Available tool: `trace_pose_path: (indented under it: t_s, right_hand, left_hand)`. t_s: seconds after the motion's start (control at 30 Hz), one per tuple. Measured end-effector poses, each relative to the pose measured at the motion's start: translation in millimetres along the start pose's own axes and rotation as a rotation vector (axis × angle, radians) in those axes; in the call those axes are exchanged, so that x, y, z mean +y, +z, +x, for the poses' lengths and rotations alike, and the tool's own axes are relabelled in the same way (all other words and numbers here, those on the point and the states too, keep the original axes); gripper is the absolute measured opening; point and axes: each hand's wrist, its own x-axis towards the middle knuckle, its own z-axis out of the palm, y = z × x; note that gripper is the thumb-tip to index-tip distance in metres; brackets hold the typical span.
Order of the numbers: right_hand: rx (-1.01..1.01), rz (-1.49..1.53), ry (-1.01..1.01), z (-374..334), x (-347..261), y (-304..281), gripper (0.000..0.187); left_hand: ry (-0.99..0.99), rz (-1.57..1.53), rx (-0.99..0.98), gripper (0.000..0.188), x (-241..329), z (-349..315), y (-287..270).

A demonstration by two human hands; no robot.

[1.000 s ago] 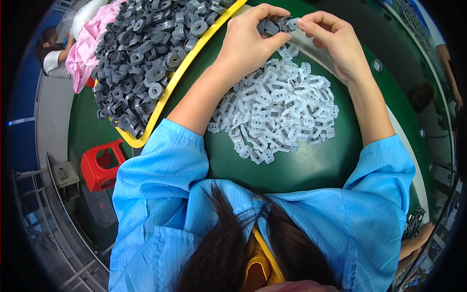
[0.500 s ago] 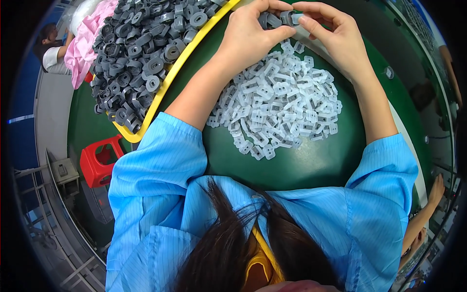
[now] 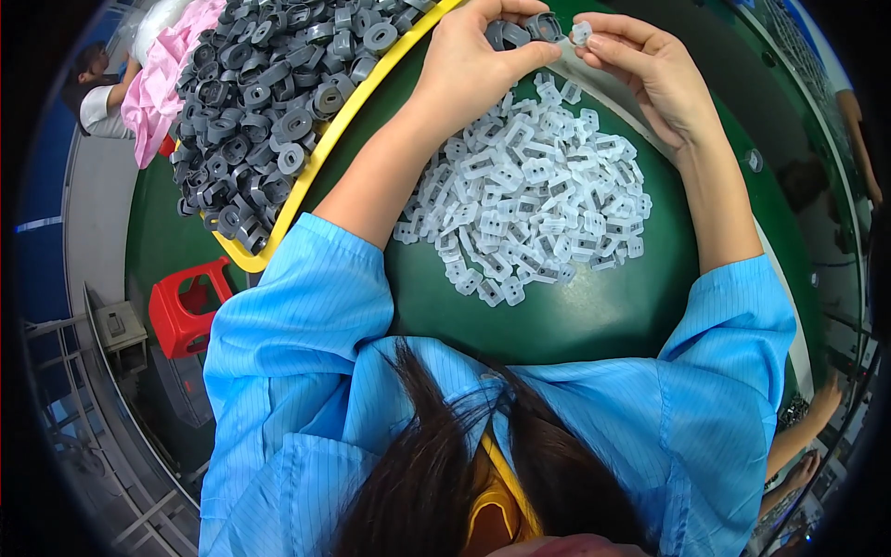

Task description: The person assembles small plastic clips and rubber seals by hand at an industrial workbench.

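My left hand [image 3: 478,60], at the top of the view, is closed around dark grey plastic parts [image 3: 510,35]; its fingers partly cover them, so I cannot tell how many. Just to the right, my right hand [image 3: 645,70] pinches a small translucent white plastic clip [image 3: 582,33] between thumb and fingertips. A narrow gap separates this clip from the grey parts. Below and between both forearms, a heap of similar translucent clips [image 3: 529,195] lies on the green table [image 3: 483,330].
At the left, a yellow-rimmed tray [image 3: 316,165] is piled with dark grey ring-shaped parts [image 3: 264,88]. Beyond it are pink cloth [image 3: 172,79] and another person [image 3: 97,97]. A red stool [image 3: 181,311] stands lower left. Another person's forearm [image 3: 806,432] reaches in at the lower right.
My right hand has moved slightly right, away from the grey parts, and the clip in its fingers now shows apart from them. My left hand has barely shifted.
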Motion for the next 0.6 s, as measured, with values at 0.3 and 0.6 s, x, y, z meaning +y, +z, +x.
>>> trace_pose_path:
  t_s: [0.3, 0.6]
  right_hand:
    - [0.141, -0.78, -0.274, -2, 11, -4, 0.015]
    - [0.072, -0.577, -0.048, 5, 15, -23, 0.023]
  left_hand:
    - [-0.383, 0.173, 0.021, 0.037, -6, 1, -8]
    - [-0.352, 0.508, -0.039, 0.038, -17, -3, -20]
